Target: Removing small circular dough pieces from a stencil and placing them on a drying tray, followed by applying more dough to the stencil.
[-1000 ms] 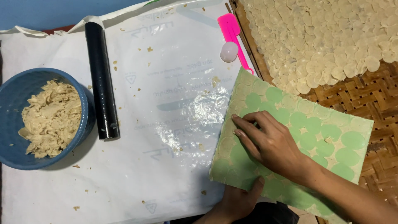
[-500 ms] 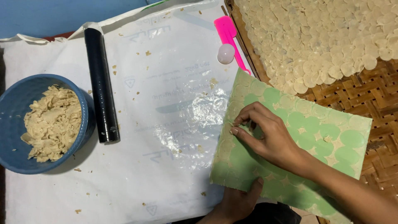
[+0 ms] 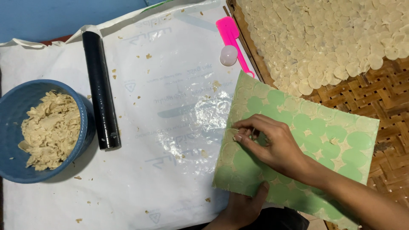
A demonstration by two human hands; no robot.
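From the head camera, the right hand [image 3: 272, 147] pinches a thin dough round [image 3: 232, 135] on the green sheet [image 3: 324, 140]. The left hand [image 3: 245, 204] grips the sheet's near edge, beside the white plastic-covered table [image 3: 170, 85] and woven tray [image 3: 383, 93].

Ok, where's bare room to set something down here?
Free: the white sheet between the black roller and the green board, and below the blue bowl. Crowded: the woven tray, covered in dough rounds.
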